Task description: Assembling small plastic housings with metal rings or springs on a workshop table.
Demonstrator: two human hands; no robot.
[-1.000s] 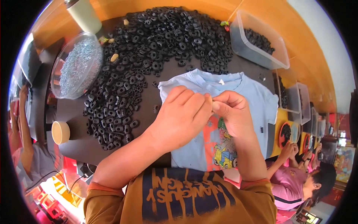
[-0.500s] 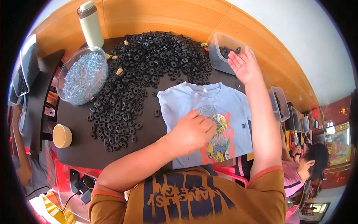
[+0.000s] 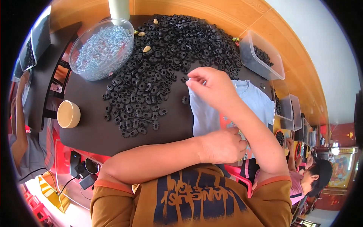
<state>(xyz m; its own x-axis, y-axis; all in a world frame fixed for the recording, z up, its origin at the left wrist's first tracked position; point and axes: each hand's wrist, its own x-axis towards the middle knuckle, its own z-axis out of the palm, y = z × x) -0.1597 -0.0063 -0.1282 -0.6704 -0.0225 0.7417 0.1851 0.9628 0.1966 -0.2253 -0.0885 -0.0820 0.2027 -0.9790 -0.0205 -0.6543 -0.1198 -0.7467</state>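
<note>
My right hand point(image 3: 211, 86) hovers over the left shoulder of a folded light-blue T-shirt point(image 3: 253, 96), with thumb and fingers apart and nothing visible between them. It is close to the edge of a big heap of small black toothed plastic pieces point(image 3: 185, 38). Lower down, my left hand point(image 3: 223, 146) rests on the shirt's printed front under my right forearm. Its fingers are curled in, and whatever they hold is hidden. One loose black piece point(image 3: 185, 100) lies by the shirt's left edge.
A round clear bowl of small shiny coils point(image 3: 102, 49) stands at left, near a pale bottle point(image 3: 119, 9) and a tan cup point(image 3: 69, 114). At the far right, a clear plastic bin point(image 3: 264, 56) holds black pieces. Other people sit at both sides.
My right hand has swung left from over the clear bin to above the shirt, its fingers bending. My left hand stays curled on the shirt. The whole view has shifted.
</note>
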